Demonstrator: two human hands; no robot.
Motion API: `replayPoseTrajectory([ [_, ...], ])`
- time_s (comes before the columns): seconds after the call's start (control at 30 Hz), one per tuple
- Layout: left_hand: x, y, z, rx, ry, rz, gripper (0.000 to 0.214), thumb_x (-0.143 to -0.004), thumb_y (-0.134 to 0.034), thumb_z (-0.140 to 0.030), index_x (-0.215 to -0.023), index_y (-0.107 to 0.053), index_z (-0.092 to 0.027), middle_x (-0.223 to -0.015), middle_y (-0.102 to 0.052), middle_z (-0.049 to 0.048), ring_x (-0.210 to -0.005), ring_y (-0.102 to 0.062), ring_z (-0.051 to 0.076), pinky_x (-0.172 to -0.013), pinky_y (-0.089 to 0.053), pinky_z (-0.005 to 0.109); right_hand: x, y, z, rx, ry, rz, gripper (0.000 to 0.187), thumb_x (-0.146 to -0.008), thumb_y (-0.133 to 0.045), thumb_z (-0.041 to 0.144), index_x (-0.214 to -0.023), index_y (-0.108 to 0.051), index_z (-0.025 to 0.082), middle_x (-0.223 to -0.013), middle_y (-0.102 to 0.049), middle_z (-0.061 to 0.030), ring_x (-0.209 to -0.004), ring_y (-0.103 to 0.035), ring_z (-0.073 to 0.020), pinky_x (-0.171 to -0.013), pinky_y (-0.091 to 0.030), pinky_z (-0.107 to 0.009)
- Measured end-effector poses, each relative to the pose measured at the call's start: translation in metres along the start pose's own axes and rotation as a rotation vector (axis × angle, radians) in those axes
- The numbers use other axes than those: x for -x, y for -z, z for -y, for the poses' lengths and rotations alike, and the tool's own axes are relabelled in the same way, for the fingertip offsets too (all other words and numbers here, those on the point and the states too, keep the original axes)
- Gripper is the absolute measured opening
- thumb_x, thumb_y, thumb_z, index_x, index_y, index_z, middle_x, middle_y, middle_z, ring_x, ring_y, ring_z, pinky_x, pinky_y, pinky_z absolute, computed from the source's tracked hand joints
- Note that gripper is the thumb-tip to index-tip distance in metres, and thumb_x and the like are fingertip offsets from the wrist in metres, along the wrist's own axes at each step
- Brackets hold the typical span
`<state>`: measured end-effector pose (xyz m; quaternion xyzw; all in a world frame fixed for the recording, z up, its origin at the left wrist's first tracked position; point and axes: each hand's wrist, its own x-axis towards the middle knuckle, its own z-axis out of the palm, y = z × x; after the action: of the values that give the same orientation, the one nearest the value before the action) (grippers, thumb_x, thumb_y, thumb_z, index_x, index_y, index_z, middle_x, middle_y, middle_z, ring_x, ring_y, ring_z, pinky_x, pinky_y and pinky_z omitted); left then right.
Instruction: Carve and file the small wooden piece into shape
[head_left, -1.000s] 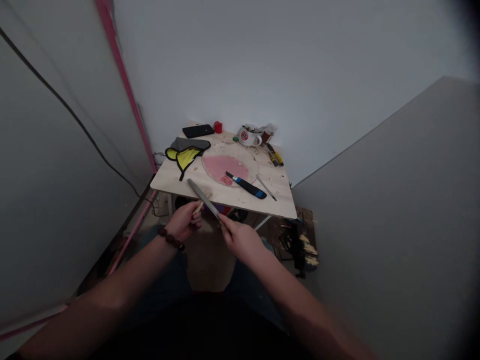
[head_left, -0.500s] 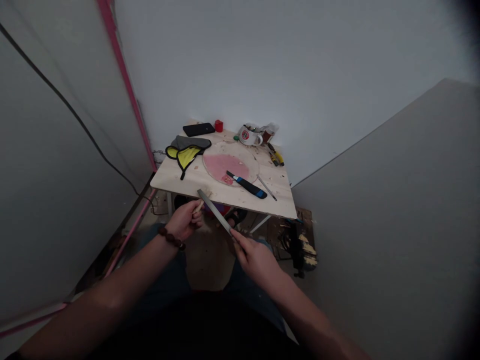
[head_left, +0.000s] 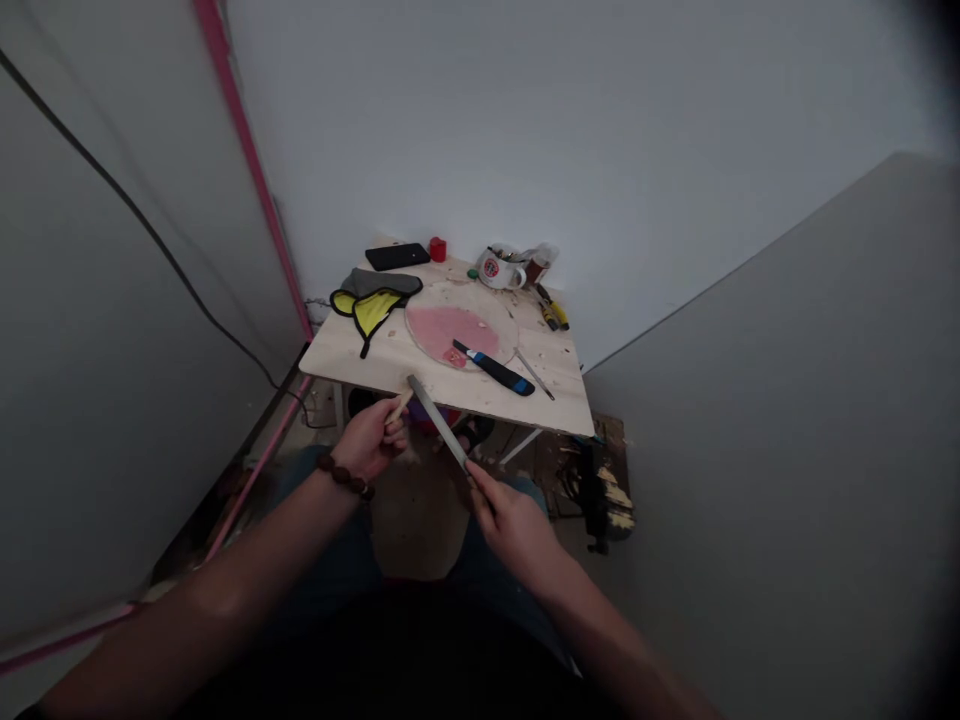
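Note:
My left hand, a beaded bracelet at its wrist, is closed round a small piece of wood just off the table's front edge. In my right hand is a long grey metal file, gripped at its near end. The file slants up and left, its far tip beside the end of the wood; whether they touch I cannot tell. On the wooden table, a knife with a black and blue handle lies across a round board with a pink patch. A thin metal tool lies right of it.
A grey and yellow cloth, black phone, red cap-like object, white mug and yellow-handled pliers lie along the table's back and sides. Walls close in on both sides. A dark tool sits low at right.
The file has shifted slightly right and toward me, its tip drawn back along the wood. My right hand moved a little the same way; my left hand stays nearly still.

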<state>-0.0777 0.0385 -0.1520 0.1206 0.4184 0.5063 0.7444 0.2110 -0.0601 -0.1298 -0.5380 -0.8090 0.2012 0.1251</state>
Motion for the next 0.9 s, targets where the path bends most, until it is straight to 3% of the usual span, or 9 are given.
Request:
replayPoseTrajectory([
  [0.07, 0.000, 0.002, 0.000, -0.009, 0.002, 0.006, 0.024, -0.100, -0.077, -0.031, -0.084, -0.063, -0.020, -0.057, -0.034, -0.0118, -0.043, -0.027, 0.006, -0.045, -0.033, 0.019, -0.007, 0.001, 0.003, 0.030, -0.004, 0.016, 0.056, -0.118, -0.055, 0.028, -0.173, -0.064, 0.025, -0.138, -0.088, -0.0130, -0.114, -0.088, -0.0302, -0.097, -0.069, -0.037],
  [0.23, 0.002, 0.001, -0.002, -0.034, -0.004, 0.003, 0.022, -0.101, -0.076, -0.031, -0.086, -0.065, -0.019, -0.057, -0.036, -0.0118, -0.042, -0.028, 0.005, -0.046, -0.035, 0.019, -0.096, 0.014, 0.037, 0.153, -0.054, 0.041, 0.054, -0.121, -0.057, 0.032, -0.175, -0.063, 0.028, -0.133, -0.089, -0.0140, -0.111, -0.088, -0.0326, -0.098, -0.067, -0.040],
  [0.3, 0.003, -0.001, -0.002, -0.030, -0.005, 0.000, 0.023, -0.101, -0.076, -0.032, -0.086, -0.064, -0.019, -0.057, -0.034, -0.0120, -0.042, -0.027, 0.005, -0.046, -0.034, 0.019, -0.114, 0.015, 0.044, 0.150, -0.063, 0.038, 0.053, -0.121, -0.057, 0.033, -0.174, -0.063, 0.029, -0.131, -0.090, -0.0138, -0.109, -0.088, -0.0329, -0.099, -0.066, -0.040],
  [0.37, 0.003, -0.003, -0.002, -0.017, -0.005, -0.004, 0.022, -0.101, -0.075, -0.031, -0.086, -0.064, -0.019, -0.058, -0.033, -0.0124, -0.043, -0.027, 0.005, -0.046, -0.034, 0.019, -0.105, 0.010, 0.041, 0.107, -0.063, 0.029, 0.054, -0.120, -0.058, 0.032, -0.174, -0.063, 0.028, -0.133, -0.089, -0.0137, -0.109, -0.088, -0.0317, -0.099, -0.066, -0.039],
  [0.53, 0.002, -0.004, 0.001, -0.002, -0.021, -0.031, 0.025, -0.099, -0.079, -0.033, -0.085, -0.063, -0.019, -0.059, -0.035, -0.0119, -0.045, -0.028, 0.005, -0.047, -0.034, 0.020, -0.019, -0.009, 0.013, -0.089, -0.010, -0.004, 0.057, -0.118, -0.055, 0.028, -0.174, -0.062, 0.024, -0.142, -0.086, -0.0131, -0.117, -0.087, -0.0309, -0.103, -0.069, -0.040],
  [0.6, 0.003, -0.004, 0.001, -0.013, -0.025, -0.036, 0.028, -0.099, -0.081, -0.035, -0.084, -0.063, -0.019, -0.059, -0.037, -0.0113, -0.045, -0.030, 0.006, -0.048, -0.035, 0.021, 0.003, -0.009, 0.005, -0.121, 0.003, -0.008, 0.058, -0.117, -0.054, 0.028, -0.174, -0.063, 0.024, -0.144, -0.086, -0.0129, -0.118, -0.087, -0.0319, -0.103, -0.070, -0.043],
  [0.73, 0.010, 0.001, -0.002, -0.021, -0.008, -0.009, 0.029, -0.102, -0.083, -0.039, -0.089, -0.068, -0.018, -0.063, -0.042, -0.0094, -0.049, -0.036, 0.008, -0.050, -0.041, 0.023, 0.005, -0.004, 0.002, -0.091, 0.011, -0.018, 0.056, -0.117, -0.055, 0.030, -0.171, -0.067, 0.023, -0.143, -0.086, -0.0139, -0.119, -0.087, -0.0346, -0.103, -0.072, -0.047],
  [0.9, 0.020, 0.018, 0.004, 0.024, 0.014, 0.014, 0.025, -0.102, -0.086, -0.039, -0.102, -0.075, -0.016, -0.077, -0.059, -0.0020, -0.063, -0.057, 0.011, -0.065, -0.056, 0.025, -0.004, -0.006, 0.001, -0.063, 0.020, -0.034, 0.055, -0.116, -0.058, 0.026, -0.170, -0.067, 0.025, -0.142, -0.086, -0.0127, -0.116, -0.088, -0.0323, -0.105, -0.071, -0.045],
])
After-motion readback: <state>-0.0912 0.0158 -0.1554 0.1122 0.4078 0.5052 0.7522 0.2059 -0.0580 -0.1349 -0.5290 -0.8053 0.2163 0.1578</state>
